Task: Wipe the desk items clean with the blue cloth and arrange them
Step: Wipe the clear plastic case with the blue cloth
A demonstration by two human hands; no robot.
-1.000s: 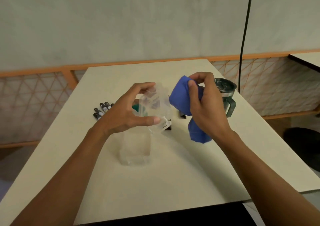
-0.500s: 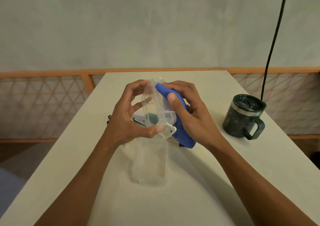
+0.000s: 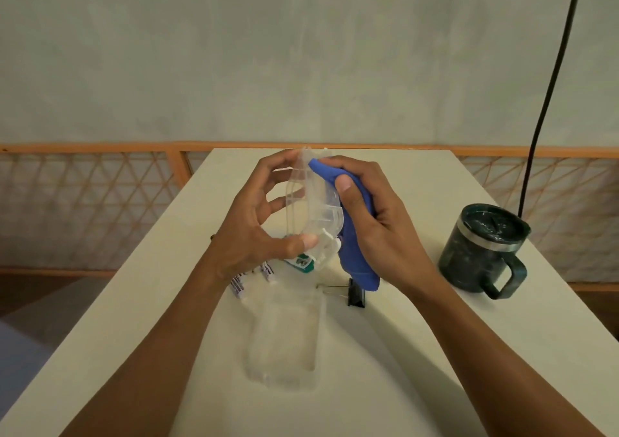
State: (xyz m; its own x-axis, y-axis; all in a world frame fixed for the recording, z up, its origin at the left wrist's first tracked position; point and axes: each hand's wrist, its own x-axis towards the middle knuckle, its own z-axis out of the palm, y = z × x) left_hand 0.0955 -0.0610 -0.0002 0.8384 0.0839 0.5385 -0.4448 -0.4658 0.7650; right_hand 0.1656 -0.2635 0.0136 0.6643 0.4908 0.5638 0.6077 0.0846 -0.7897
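Note:
My left hand (image 3: 258, 232) holds a clear plastic lid (image 3: 316, 202) upright above the desk, fingers at its top edge and thumb at its lower clip. My right hand (image 3: 378, 225) presses the blue cloth (image 3: 355, 235) against the lid's right face. Below the hands a clear plastic box (image 3: 284, 332) stands open on the cream desk (image 3: 402, 369). Several markers (image 3: 239, 284) and a green and white item (image 3: 301, 262) lie behind the box, partly hidden by my left hand. A black binder clip (image 3: 355, 294) lies right of the box.
A dark green lidded mug (image 3: 482, 245) with a handle stands at the right of the desk. A black cable (image 3: 549, 91) hangs down the wall behind it. An orange lattice railing (image 3: 90, 202) runs behind the desk, whose edges fall off left and right.
My right hand has brought the blue cloth from beside the lid onto its face and slid it along. The view has shifted, so the mug sits further right.

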